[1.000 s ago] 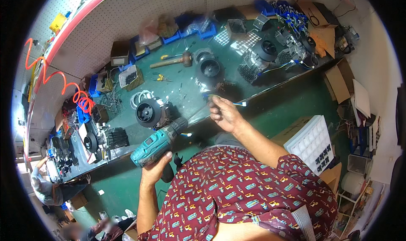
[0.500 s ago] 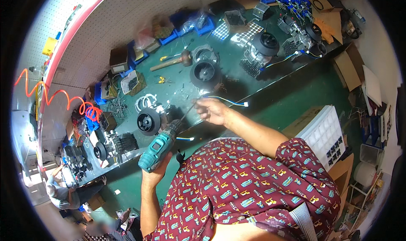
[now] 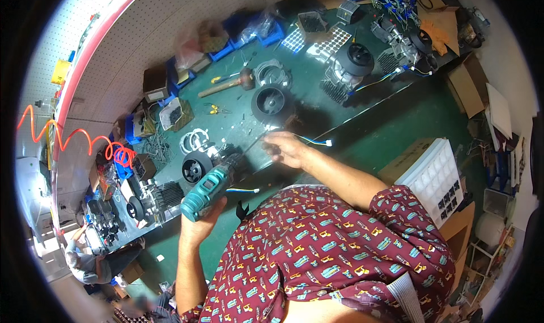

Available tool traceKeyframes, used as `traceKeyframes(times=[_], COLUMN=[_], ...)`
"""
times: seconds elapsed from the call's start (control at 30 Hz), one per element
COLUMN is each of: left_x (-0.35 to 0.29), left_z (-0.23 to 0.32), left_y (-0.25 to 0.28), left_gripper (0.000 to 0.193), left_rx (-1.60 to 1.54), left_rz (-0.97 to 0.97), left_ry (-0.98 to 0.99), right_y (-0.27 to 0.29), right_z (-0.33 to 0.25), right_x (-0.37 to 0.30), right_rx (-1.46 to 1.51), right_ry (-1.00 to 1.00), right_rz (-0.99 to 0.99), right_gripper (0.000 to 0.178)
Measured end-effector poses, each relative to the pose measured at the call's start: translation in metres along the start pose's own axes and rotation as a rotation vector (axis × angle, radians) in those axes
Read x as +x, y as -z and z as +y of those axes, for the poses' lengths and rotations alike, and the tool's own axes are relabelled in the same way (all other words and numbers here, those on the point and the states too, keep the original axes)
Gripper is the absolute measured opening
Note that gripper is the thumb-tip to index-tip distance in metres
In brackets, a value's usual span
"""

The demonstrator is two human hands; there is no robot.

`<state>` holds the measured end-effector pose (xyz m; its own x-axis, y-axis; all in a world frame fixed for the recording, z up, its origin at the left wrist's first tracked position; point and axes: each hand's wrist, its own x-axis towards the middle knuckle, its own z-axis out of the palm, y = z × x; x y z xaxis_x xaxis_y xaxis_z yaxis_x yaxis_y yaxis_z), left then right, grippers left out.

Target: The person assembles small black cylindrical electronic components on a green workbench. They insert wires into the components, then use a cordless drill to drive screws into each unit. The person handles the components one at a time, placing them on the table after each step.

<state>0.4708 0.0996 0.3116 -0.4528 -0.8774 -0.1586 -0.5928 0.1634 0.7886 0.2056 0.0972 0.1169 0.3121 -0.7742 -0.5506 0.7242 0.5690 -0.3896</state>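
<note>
My left hand (image 3: 199, 222) is wrapped round the grip of a teal cordless drill (image 3: 207, 192). Its long thin bit (image 3: 253, 145) slants up and to the right over the bench edge. At the bit's tip is my right hand (image 3: 285, 149), its fingers curled together; anything pinched in them is too small to make out. Just beyond that hand stands a motor unit with a round black fan (image 3: 272, 103). Left of the drill's front end sits another unit with a black fan wheel (image 3: 196, 167), partly covered by the drill.
On the green bench (image 3: 323, 119) lie a mallet (image 3: 229, 83), yellow-handled pliers (image 3: 217, 109) and more finned motor units (image 3: 347, 68). Blue bins (image 3: 271, 35) line the back. A white compartment tray (image 3: 433, 175) stands at right. Another person (image 3: 88, 263) sits at far left.
My left hand and the drill have shifted slightly left, and the bit lies at a flatter slant. My right hand has stayed almost in place by the bit's tip.
</note>
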Motion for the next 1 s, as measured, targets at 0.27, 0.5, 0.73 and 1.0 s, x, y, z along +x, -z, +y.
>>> traceKeyframes(times=[0.27,0.5,0.73,1.0], left_x=[0.071,0.118,0.14,0.143], left_z=[0.063,0.089,0.106,0.111], left_y=[0.038,0.042,0.036,0.032], left_gripper=[0.025,0.033,0.032,0.034], left_rx=[0.344,0.592,0.639,0.65], left_rz=[-0.268,-0.431,-0.459,-0.491], left_ry=[-0.082,-0.177,-0.151,-0.121], right_y=[0.047,0.061,0.061,0.064], right_z=[-0.027,-0.046,-0.046,-0.042], right_x=[-0.025,-0.016,-0.016,-0.011], right_rx=[-0.726,-1.32,-1.539,-1.51], right_ry=[0.828,0.844,0.788,0.815], right_rz=[0.614,0.601,0.609,0.598], right_gripper=[0.018,0.022,0.023,0.022])
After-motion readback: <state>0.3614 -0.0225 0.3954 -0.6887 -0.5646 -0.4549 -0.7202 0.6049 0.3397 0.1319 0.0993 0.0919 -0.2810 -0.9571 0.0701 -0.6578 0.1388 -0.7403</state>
